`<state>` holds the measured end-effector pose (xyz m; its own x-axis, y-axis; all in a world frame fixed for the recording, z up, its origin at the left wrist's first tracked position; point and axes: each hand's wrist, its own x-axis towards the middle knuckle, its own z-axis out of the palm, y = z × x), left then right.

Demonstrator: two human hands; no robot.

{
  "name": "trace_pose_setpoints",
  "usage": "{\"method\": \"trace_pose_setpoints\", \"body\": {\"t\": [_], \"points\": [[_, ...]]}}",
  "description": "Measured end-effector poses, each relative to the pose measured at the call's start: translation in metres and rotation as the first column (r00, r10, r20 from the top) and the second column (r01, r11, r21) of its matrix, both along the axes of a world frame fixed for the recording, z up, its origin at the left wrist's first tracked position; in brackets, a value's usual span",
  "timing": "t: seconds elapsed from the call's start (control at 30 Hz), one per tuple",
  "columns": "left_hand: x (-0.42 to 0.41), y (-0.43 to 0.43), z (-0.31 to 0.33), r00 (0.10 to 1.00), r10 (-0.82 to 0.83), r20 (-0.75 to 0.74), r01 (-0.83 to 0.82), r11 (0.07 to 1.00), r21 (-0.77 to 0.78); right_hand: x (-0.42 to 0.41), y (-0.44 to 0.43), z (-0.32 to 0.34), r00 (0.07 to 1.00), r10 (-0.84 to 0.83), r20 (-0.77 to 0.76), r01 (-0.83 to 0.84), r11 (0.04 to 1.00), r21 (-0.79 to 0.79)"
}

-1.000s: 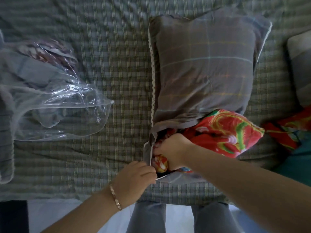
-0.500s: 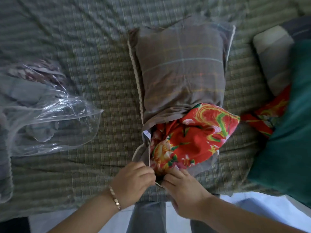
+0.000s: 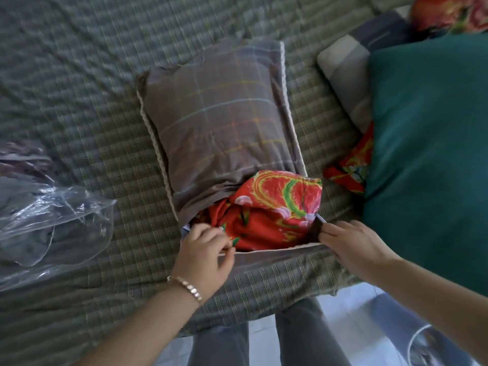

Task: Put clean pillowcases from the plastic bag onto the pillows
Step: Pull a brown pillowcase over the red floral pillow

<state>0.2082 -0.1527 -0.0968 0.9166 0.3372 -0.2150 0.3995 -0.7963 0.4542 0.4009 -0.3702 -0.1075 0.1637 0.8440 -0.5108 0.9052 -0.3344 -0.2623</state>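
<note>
A wide strip of bed cover [image 3: 137, 178] lies open between the plastic bag [image 3: 52, 220] on the left and the pillowcase [image 3: 221, 114]. On the right, a big green cushion [image 3: 427, 154] sits near, leaving just a thin gap for a hand. The red pillow [image 3: 274, 215] plugs the pillowcase's open mouth.

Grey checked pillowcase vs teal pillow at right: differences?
The grey checked pillowcase has coloured grid lines and pale lace edging; the teal pillow is plain.
The pillowcase gapes open, a red floral pillow bulging out; the teal pillow shows no opening.
The left hand and right hand pinch the pillowcase; neither grips the teal pillow.
Both lie on the checked bedspread.
</note>
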Motion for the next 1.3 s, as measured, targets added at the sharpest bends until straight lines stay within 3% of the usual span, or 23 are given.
{"method": "trace_pose_setpoints", "body": {"t": [0.1,0.2,0.27,0.33,0.37,0.43,0.5,0.53,0.6,0.63,0.67,0.73,0.8,0.83,0.87,0.9,0.93,0.97,1.03,1.1,1.13,1.2,1.3], "points": [[0.076,-0.023,0.001,0.998,-0.054,0.031,0.055,0.998,-0.023,-0.009,-0.003,0.005,0.998,-0.036,-0.047,0.043,0.987,0.157],[0.141,-0.051,-0.008,0.919,-0.158,-0.360,0.141,0.987,-0.071,-0.010,0.000,0.000,0.997,-0.041,-0.062,0.056,0.963,0.263],[0.165,-0.060,-0.019,0.845,-0.161,-0.511,0.165,0.986,-0.037,-0.005,-0.009,-0.006,0.997,-0.064,-0.049,0.075,0.964,0.255],[0.165,-0.059,-0.019,0.881,-0.132,-0.455,0.118,0.991,-0.059,0.004,-0.022,-0.010,0.992,-0.123,-0.030,0.127,0.970,0.206],[0.156,-0.056,-0.019,0.914,-0.141,-0.381,0.092,0.985,-0.144,0.008,-0.028,-0.012,0.988,-0.151,-0.028,0.154,0.973,0.173],[0.124,-0.058,-0.010,0.914,-0.317,-0.254,0.190,0.885,-0.424,0.012,-0.031,-0.013,0.991,-0.131,-0.038,0.135,0.979,0.156],[0.088,-0.066,-0.003,0.855,-0.469,-0.222,0.271,0.768,-0.580,0.009,-0.027,-0.013,0.992,-0.047,-0.121,0.070,0.978,0.194],[0.079,-0.070,-0.007,0.868,-0.425,-0.258,0.208,0.781,-0.588,0.007,-0.027,-0.013,0.988,-0.020,-0.154,0.054,0.974,0.219],[0.081,-0.071,-0.014,0.942,-0.044,-0.334,-0.105,0.903,-0.416,0.005,-0.025,-0.008,0.978,-0.030,-0.204,0.083,0.963,0.257],[0.092,-0.069,-0.015,0.934,0.155,-0.321,-0.259,0.914,-0.312,0.004,-0.025,-0.005,0.973,-0.044,-0.226,0.106,0.957,0.271],[0.103,-0.067,-0.019,0.939,0.237,-0.251,-0.298,0.922,-0.248,0.004,-0.025,-0.003,0.968,-0.060,-0.243,0.131,0.948,0.289],[0.119,-0.065,-0.034,0.993,0.095,-0.070,-0.107,0.975,-0.194,0.006,-0.027,-0.001,0.963,-0.115,-0.245,0.186,0.939,0.290],[0.121,-0.065,-0.050,0.986,-0.166,0.009,0.164,0.964,-0.207,0.015,-0.032,-0.006,0.962,-0.161,-0.221,0.218,0.939,0.266],[0.121,-0.069,-0.054,0.936,-0.351,-0.003,0.345,0.921,-0.178,0.019,-0.035,-0.007,0.965,-0.161,-0.209,0.210,0.949,0.237],[0.118,-0.075,-0.058,0.820,-0.566,-0.080,0.547,0.817,-0.182,0.022,-0.037,-0.010,0.968,-0.144,-0.204,0.189,0.958,0.217],[0.116,-0.082,-0.056,0.642,-0.735,-0.218,0.695,0.678,-0.239,0.023,-0.038,-0.012,0.975,-0.117,-0.187,0.153,0.970,0.191],[0.116,-0.088,-0.057,0.497,-0.808,-0.315,0.751,0.583,-0.311,0.022,-0.039,-0.017,0.979,-0.076,-0.187,0.110,0.977,0.180],[0.119,-0.092,-0.056,0.427,-0.821,-0.380,0.738,0.559,-0.378,0.020,-0.036,-0.018,0.979,-0.052,-0.195,0.083,0.985,0.153],[0.123,-0.088,-0.051,0.533,-0.772,-0.346,0.635,0.636,-0.439,0.016,-0.032,-0.022,0.971,-0.081,-0.223,0.115,0.983,0.145],[0.118,-0.076,-0.054,0.783,-0.617,-0.082,0.548,0.746,-0.378,0.017,-0.032,-0.017,0.948,-0.179,-0.264,0.225,0.962,0.156],[0.113,-0.071,-0.056,0.839,-0.540,0.061,0.526,0.779,-0.341,0.016,-0.034,-0.016,0.938,-0.202,-0.281,0.259,0.949,0.182],[0.100,-0.071,-0.057,0.825,-0.540,0.166,0.562,0.750,-0.349,0.012,-0.036,-0.014,0.928,-0.203,-0.312,0.278,0.936,0.218],[0.112,-0.083,-0.058,0.737,-0.673,-0.057,0.573,0.667,-0.475,0.011,-0.032,-0.020,0.931,-0.150,-0.334,0.244,0.934,0.260]]}}
